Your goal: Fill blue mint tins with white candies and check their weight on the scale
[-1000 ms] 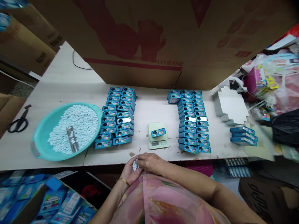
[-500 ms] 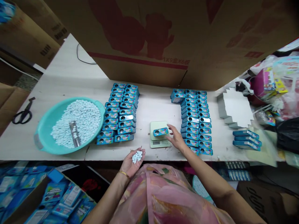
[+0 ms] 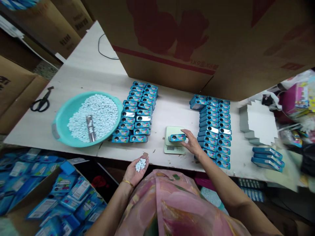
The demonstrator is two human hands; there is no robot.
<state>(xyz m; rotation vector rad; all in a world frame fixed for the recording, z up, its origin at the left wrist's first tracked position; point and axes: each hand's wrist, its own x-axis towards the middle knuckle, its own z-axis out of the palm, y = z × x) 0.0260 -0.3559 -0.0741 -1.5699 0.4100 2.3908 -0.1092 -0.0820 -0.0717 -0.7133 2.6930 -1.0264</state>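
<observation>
My left hand [image 3: 135, 173] is palm up and cupped near the table's front edge, holding a small heap of white pellets [image 3: 140, 165]. My right hand [image 3: 192, 143] has its thumb and fingers around the right end of a small blue tin [image 3: 177, 137]. This tin stands on a pale green kitchen scale [image 3: 168, 149]. To the left, a turquoise basin [image 3: 59, 131] holds many more white pellets [image 3: 103, 111] with a metal scoop [image 3: 90, 128] lying in them. Blue tins [image 3: 141, 125] stand in rows between basin and scale, and more rows of tins [image 3: 211, 129] are right of my right hand.
A big cardboard box [image 3: 167, 65] rises along the back. Black scissors [image 3: 41, 102] lie at the far left. White card sheets [image 3: 263, 121] and several blue tins [image 3: 267, 158] lie at right. Below left is a carton of blue packs [image 3: 71, 193].
The view has turned, so the table appears tilted and things sit further right. My right hand has closed in on the tin's end. The left hand still holds its pellets.
</observation>
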